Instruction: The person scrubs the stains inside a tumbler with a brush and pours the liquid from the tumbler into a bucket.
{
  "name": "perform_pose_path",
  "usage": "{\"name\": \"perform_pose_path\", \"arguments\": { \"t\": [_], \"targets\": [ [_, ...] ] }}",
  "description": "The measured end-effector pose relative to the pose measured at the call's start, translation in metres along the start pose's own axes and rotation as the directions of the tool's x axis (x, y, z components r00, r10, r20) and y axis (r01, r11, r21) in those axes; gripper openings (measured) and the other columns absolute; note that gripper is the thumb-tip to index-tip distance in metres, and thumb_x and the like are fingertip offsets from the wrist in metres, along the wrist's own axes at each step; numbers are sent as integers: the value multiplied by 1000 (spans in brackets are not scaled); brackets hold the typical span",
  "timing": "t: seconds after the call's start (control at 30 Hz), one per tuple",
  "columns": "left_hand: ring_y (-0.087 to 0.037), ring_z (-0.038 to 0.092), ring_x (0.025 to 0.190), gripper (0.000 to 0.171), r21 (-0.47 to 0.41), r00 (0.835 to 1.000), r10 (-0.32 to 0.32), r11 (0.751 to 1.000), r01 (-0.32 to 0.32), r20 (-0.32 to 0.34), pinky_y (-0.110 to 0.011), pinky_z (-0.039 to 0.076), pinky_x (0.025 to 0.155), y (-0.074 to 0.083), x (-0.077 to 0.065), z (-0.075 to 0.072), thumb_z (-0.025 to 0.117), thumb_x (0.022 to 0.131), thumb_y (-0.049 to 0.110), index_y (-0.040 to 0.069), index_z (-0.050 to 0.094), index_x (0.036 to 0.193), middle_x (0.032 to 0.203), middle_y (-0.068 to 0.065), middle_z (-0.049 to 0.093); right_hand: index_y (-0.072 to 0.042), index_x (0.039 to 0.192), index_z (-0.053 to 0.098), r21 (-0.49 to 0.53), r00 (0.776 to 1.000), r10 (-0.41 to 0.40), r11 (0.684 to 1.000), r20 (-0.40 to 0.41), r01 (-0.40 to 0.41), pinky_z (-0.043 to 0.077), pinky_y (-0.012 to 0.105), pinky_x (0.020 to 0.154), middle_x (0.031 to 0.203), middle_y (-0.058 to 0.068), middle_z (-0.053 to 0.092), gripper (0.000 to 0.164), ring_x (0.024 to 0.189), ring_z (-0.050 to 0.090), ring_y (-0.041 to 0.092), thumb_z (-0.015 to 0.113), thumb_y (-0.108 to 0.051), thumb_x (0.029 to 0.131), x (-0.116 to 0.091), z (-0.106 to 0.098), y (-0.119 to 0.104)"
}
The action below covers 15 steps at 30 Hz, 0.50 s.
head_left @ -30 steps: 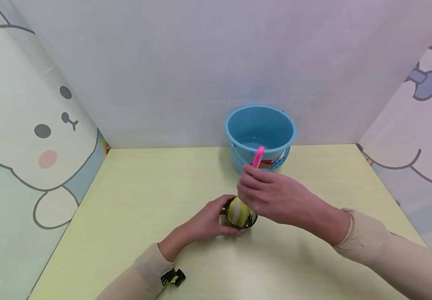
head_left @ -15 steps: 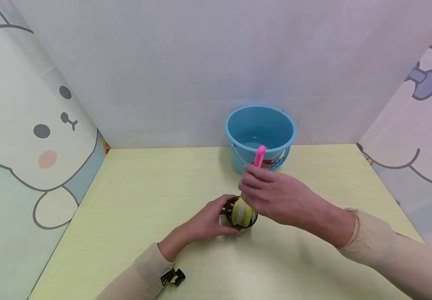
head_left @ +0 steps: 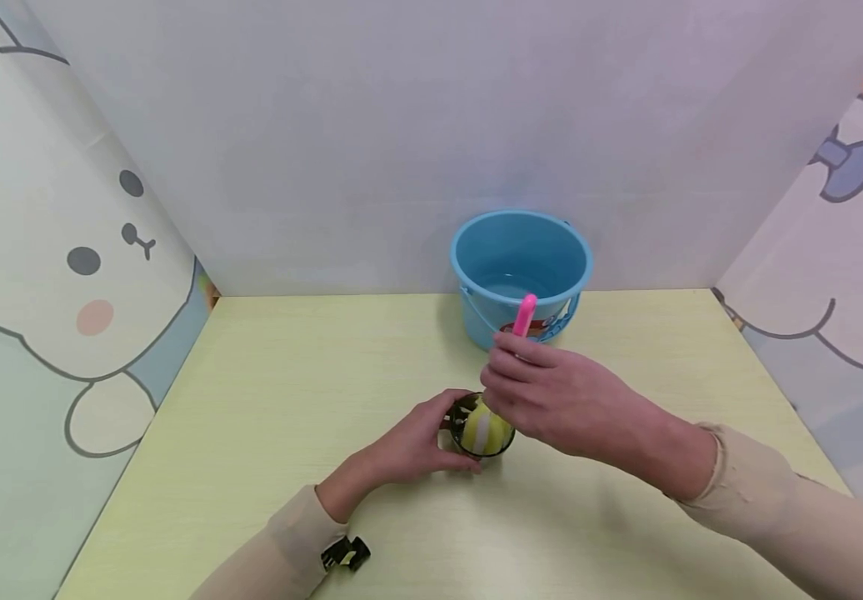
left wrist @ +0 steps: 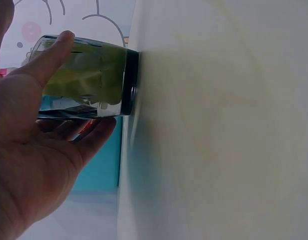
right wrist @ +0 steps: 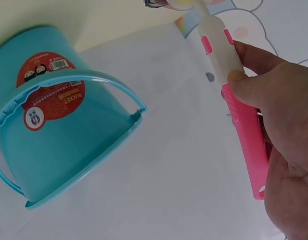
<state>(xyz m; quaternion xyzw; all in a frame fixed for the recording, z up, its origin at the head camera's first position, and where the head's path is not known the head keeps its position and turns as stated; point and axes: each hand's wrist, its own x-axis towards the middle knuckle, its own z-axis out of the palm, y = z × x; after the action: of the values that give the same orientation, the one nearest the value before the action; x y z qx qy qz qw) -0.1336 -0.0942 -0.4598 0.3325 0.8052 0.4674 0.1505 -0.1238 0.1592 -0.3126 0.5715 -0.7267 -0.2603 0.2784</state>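
Observation:
My left hand (head_left: 415,442) grips a dark, clear drinking glass (left wrist: 83,75), which stands upright on the table with the thumb on one side and fingers on the other. Inside the glass sits the yellow sponge head (head_left: 486,431) of a cup brush, marked with a white stripe. Above the glass, my right hand (head_left: 551,398) holds the brush by its pink and white handle (right wrist: 244,125), thumb pressed along it. The handle's pink end sticks up past the fingers in the head view. Part of the glass rim is hidden behind the right hand.
A light blue bucket (head_left: 521,250) with a carrying handle and red label stands behind the hands, near the back wall (head_left: 371,125). The pale yellow table (head_left: 289,375) runs between cartoon-printed side panels. A small black item is at the left sleeve (head_left: 345,553).
The right hand and the brush handle have shifted slightly to the right. The sponge head has moved and turned a little inside the glass. The left hand and glass stay in place.

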Motion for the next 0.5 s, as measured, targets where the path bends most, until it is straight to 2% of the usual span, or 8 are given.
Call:
{"name": "perform_pose_path", "arguments": {
  "t": [0.3,0.5],
  "targets": [
    [-8,59,123,88,-22,1000,-6,1000,6,3,-29,50,108,1,0,0,95,83,28,24,42,154,138,11,59,-7,119,69,5,1000,22,1000,-12,-22,37,44,120,116,12,65,46,119,55,32,93,-17,81,0,2,-3],
    [-8,59,124,89,-25,1000,-3,1000,3,-1,-30,51,107,1,0,0,95,83,28,23,41,155,139,10,58,-3,117,66,-21,999,36,999,-23,-37,38,43,119,114,13,64,41,117,56,33,88,-13,83,1,3,-4]
  ]
}}
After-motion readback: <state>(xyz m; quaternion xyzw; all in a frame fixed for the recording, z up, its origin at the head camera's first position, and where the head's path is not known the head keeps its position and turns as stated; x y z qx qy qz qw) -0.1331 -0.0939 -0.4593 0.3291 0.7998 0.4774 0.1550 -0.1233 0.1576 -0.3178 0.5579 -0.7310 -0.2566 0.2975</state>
